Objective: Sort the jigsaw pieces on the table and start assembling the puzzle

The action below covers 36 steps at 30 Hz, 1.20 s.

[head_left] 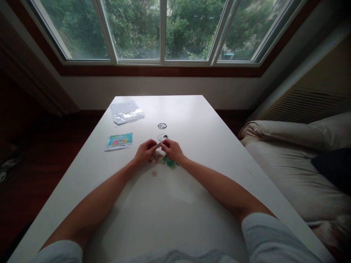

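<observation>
My left hand (146, 151) and my right hand (173, 150) meet over the middle of the table, fingertips pinched close together. Between them is a small green jigsaw puzzle piece (159, 145), largely covered by the fingers. Loose puzzle pieces lie in a heap just below: green ones (170, 162) under my right hand, and pale brown ones (157, 157) beside my left. A single beige piece (154, 174) rests apart, nearer to me. Right beyond my fingertips sits a round, clear-looking disc (163, 137) with a dark spot.
The white table (170, 212) reaches toward the window. A second round item (162, 126) lies farther back. On the left are a colourful cartoon picture sheet (120, 141) and a clear plastic bag (127, 112). A cushioned sofa (279, 164) stands along the right side.
</observation>
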Each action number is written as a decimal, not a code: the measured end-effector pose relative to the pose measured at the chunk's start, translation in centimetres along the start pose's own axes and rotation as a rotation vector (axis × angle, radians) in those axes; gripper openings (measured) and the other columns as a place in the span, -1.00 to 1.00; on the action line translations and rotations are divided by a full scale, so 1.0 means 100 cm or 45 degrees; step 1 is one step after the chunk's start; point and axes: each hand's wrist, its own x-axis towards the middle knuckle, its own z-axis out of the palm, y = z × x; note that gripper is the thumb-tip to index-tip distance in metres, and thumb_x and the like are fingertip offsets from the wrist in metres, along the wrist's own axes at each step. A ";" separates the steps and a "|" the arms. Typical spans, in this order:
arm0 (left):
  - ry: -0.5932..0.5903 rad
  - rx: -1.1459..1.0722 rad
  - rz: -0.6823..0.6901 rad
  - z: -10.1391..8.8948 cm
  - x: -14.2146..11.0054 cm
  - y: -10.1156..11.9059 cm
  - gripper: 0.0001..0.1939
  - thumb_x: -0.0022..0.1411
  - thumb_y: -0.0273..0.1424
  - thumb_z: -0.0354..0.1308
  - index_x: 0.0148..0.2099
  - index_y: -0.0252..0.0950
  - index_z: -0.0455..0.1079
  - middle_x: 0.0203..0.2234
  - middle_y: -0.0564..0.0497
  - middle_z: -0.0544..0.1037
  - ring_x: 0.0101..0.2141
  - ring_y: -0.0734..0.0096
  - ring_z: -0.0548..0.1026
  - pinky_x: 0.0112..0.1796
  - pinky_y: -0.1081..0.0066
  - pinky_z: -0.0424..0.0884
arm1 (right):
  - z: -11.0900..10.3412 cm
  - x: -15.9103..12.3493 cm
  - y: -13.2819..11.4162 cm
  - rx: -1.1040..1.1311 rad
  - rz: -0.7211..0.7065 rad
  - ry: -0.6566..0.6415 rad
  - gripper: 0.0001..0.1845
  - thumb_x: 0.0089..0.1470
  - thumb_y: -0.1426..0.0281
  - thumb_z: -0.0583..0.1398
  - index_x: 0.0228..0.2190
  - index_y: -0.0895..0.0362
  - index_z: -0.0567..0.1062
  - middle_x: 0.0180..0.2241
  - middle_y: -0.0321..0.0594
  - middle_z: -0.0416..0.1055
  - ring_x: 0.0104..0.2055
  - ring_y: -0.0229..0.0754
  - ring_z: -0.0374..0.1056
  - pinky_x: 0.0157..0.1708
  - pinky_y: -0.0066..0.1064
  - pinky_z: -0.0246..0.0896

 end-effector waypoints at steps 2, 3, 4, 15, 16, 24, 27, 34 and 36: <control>-0.008 -0.019 -0.001 0.000 0.000 0.000 -0.69 0.21 -0.10 0.25 -0.25 -0.27 0.47 -0.45 0.08 0.49 -0.42 0.44 0.40 -0.36 0.46 0.34 | 0.000 0.000 0.000 -0.013 0.019 0.001 -0.79 0.16 0.24 0.19 -0.40 0.10 0.51 -0.49 -0.33 0.51 -0.46 -0.28 0.33 -0.40 -0.45 0.11; -0.016 -0.031 -0.003 0.000 0.000 0.000 -0.69 0.21 -0.10 0.25 -0.25 -0.27 0.46 -0.45 0.08 0.49 -0.42 0.44 0.40 -0.36 0.45 0.34 | 0.001 0.000 -0.001 -0.016 0.023 0.001 -0.79 0.17 0.24 0.18 -0.41 0.10 0.51 -0.49 -0.33 0.51 -0.46 -0.27 0.33 -0.40 -0.45 0.12; -0.026 -0.046 -0.006 0.000 0.000 0.000 -0.69 0.21 -0.10 0.25 -0.25 -0.27 0.46 -0.45 0.08 0.49 -0.42 0.44 0.40 -0.35 0.45 0.35 | 0.001 -0.001 -0.001 -0.015 0.024 0.000 -0.78 0.17 0.23 0.18 -0.41 0.09 0.50 -0.49 -0.33 0.52 -0.46 -0.27 0.33 -0.39 -0.45 0.12; -0.146 -0.038 -0.012 0.002 -0.006 0.009 -0.74 0.25 -0.16 0.21 -0.23 -0.27 0.45 -0.48 0.09 0.50 -0.48 0.46 0.38 -0.42 0.45 0.29 | -0.005 0.002 0.003 -0.088 0.061 0.119 -0.78 0.18 0.24 0.17 -0.39 0.10 0.51 -0.51 -0.36 0.47 -0.47 -0.28 0.30 -0.39 -0.44 0.09; -0.106 0.039 -0.002 0.002 -0.006 0.009 -0.76 0.25 -0.18 0.20 -0.25 -0.26 0.46 -0.50 0.10 0.49 -0.48 0.45 0.37 -0.42 0.45 0.28 | -0.005 0.002 0.003 -0.115 0.057 0.123 -0.78 0.18 0.23 0.17 -0.39 0.09 0.51 -0.51 -0.36 0.46 -0.47 -0.27 0.29 -0.40 -0.44 0.09; 0.169 0.565 0.080 -0.011 0.000 0.004 -0.94 0.19 -0.40 0.17 -0.25 -0.22 0.43 -0.36 0.00 0.54 -0.32 0.28 0.44 -0.25 0.31 0.32 | -0.004 0.003 0.009 -0.410 -0.203 0.023 -0.69 0.13 0.46 0.20 -0.07 0.08 0.53 -0.30 -0.21 0.50 -0.23 -0.14 0.36 -0.13 -0.33 0.20; 0.180 0.600 0.094 -0.011 0.000 0.001 -0.90 0.16 -0.48 0.14 -0.25 -0.22 0.42 -0.35 -0.02 0.53 -0.30 0.25 0.44 -0.23 0.28 0.32 | -0.008 0.005 0.011 -0.445 -0.377 -0.121 -0.66 0.08 0.55 0.18 -0.12 0.05 0.57 -0.15 -0.15 0.48 -0.07 -0.09 0.34 0.00 -0.26 0.20; 0.186 0.578 0.092 -0.011 0.000 -0.002 -0.87 0.19 -0.47 0.09 -0.23 -0.22 0.43 -0.33 -0.03 0.54 -0.28 0.25 0.45 -0.24 0.30 0.33 | -0.010 0.003 0.009 -0.463 -0.669 -0.471 -0.51 0.06 0.47 0.27 0.05 0.03 0.50 0.03 -0.12 0.46 0.09 -0.01 0.29 0.14 -0.17 0.11; 0.191 0.559 0.076 -0.011 0.001 -0.001 -0.87 0.19 -0.47 0.09 -0.23 -0.22 0.44 -0.33 -0.02 0.55 -0.29 0.26 0.46 -0.24 0.32 0.33 | -0.009 0.004 0.008 -0.507 -0.650 -0.467 -0.61 0.13 0.43 0.26 0.03 0.04 0.53 -0.02 -0.11 0.50 0.06 -0.02 0.31 0.11 -0.20 0.12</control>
